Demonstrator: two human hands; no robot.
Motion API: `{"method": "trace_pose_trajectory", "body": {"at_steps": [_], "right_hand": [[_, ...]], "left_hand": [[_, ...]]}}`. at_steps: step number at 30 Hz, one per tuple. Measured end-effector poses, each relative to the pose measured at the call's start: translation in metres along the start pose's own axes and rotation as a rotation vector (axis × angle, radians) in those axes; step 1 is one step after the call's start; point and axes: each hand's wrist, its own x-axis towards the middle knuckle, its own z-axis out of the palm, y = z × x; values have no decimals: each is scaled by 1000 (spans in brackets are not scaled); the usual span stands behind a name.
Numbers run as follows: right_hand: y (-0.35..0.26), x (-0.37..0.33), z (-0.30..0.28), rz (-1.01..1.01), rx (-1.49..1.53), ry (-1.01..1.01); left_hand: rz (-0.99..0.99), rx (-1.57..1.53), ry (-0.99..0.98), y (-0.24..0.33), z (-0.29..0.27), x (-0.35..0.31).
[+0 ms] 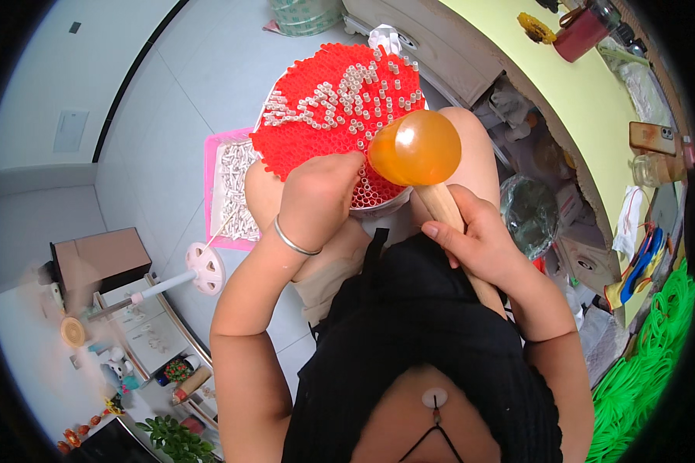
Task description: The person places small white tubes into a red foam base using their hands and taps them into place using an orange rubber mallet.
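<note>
A dense bundle of upright red tubes [309, 85] stands in a round white tub [394, 204] between my knees. Small white cylindrical plugs [355, 77] stick up from many of the tubes, mostly toward the far side. My left hand [320, 189] is closed, its fingertips pinched down at the near part of the bundle; what they hold is hidden. In my right hand [479, 235] is the wooden handle of a mallet [417, 147]. Its rounded, amber, see-through head hangs over the near right of the bundle, just beside my left fingers.
A pink basket [211, 185] of loose white plugs [235, 189] stands on the floor at the left. Beside it is a white stand with a round disc [205, 268]. A yellow-green counter [548, 77] curves along the right, bearing a phone [651, 136]. Bright green cord [649, 370] lies at lower right.
</note>
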Motion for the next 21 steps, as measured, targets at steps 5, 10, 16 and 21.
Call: {"method": "trace_pose_trajectory", "body": {"at_steps": [5,10,16,21], "right_hand": [[-32,-14,3,-158,-157,-19],[-12,0,21,-635,-423,71],[-27,8,18,-158,-379,65],[-26,-7,12,-91,-131,139]], "left_hand": [[-518,-410,351,-27,-18,-30],[-1010,169,207,-193,0,-143],[-1256,331,-496,-278,69,-278],[-1216,323,-373,-267,82,-263]]}}
